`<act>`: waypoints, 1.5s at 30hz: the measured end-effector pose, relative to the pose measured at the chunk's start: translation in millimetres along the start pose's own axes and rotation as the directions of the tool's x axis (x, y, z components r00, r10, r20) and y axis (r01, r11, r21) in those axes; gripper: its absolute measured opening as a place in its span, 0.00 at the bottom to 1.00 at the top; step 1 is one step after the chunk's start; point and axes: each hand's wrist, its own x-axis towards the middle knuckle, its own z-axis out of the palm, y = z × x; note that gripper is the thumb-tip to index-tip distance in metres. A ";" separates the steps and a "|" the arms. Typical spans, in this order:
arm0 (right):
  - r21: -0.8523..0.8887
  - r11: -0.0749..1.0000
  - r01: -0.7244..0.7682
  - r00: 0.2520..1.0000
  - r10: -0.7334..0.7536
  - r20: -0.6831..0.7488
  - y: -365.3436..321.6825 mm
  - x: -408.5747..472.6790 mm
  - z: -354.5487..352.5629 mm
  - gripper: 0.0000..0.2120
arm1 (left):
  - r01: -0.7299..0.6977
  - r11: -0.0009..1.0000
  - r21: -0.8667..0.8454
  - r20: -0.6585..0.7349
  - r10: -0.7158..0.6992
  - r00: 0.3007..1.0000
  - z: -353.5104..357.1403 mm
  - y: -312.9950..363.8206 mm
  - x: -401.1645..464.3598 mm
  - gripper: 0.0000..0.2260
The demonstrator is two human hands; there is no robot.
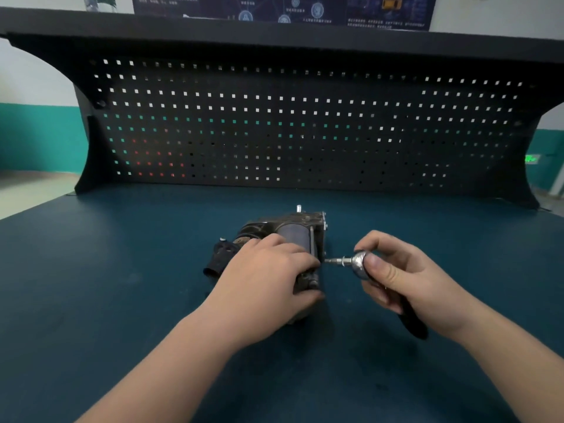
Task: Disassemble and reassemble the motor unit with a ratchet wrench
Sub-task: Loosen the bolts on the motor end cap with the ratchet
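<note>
Blue tabletop [122, 285] fills the room in front of me, with a black pegboard [305, 123] full of small holes standing at its back edge. Above that hangs a dark poster [283, 9] on the wall. Near the middle of the tabletop sits the motor [293, 230], dark and greasy, with a round gray part on top. The left hand [268, 270] lies over the near side of the motor, fingers curled round its right end, holding it down. The right hand [399, 276] grips the wrench [357, 264] just beside the motor. Its thumb presses on the shiny round head. The thin tip of the wrench points left and touches the motor's right side. The black handle [412, 325] sticks out below the hand.
</note>
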 end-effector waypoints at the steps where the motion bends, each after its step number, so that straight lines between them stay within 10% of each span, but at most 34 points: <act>1: -0.036 0.999 0.008 1.000 -0.007 0.029 -0.1 -1.1 -0.6 0.13 | 0.019 0.999 -0.040 0.003 -0.019 1.000 1.6 0.6 0.0 0.19; 10: -0.548 0.836 0.031 0.997 -0.063 -0.040 13.5 0.6 11.2 0.15 | 0.412 0.904 0.114 -0.045 -0.410 0.911 23.1 30.8 -11.9 0.52; 15: -0.742 0.669 0.037 0.999 -0.051 0.003 19.3 6.4 19.1 0.08 | 0.501 0.840 0.208 -0.017 -0.509 0.860 19.4 42.1 -14.8 0.53; 22: -0.793 0.384 -0.473 0.881 0.219 -0.419 41.4 21.1 -18.9 0.10 | 0.485 0.854 0.188 -0.142 -0.465 0.874 30.6 39.0 -25.2 0.55; 26: -0.821 0.252 -0.512 0.857 0.221 -0.466 60.5 25.8 -33.3 0.12 | 0.461 0.872 0.163 -0.233 -0.420 0.877 31.6 17.5 -39.4 0.58; 30: -0.816 0.219 -0.535 0.842 0.221 -0.493 58.0 30.0 -31.9 0.16 | 0.372 0.912 -0.171 -0.384 -0.410 0.827 22.9 -9.5 -45.5 0.52; 33: -0.969 0.110 -0.219 0.975 -0.018 -0.222 45.7 27.0 -17.5 0.38 | 0.420 0.663 -0.619 -0.167 -0.635 0.755 18.4 -29.1 -50.3 0.49; 36: -0.968 0.065 0.241 0.971 -0.025 0.239 33.6 37.2 6.3 0.50 | 0.517 0.468 -0.716 0.111 -0.655 0.747 22.6 -47.1 -55.3 0.34; 40: -0.891 0.259 0.372 0.920 0.023 0.391 28.5 61.7 21.0 0.41 | 0.541 0.454 -0.708 0.136 -0.664 0.735 24.5 -50.2 -54.7 0.18; 45: -0.868 0.190 0.458 0.877 0.060 0.476 18.5 69.7 21.1 0.41 | 0.555 0.422 -0.717 0.147 -0.687 0.712 16.9 -42.8 -48.7 0.15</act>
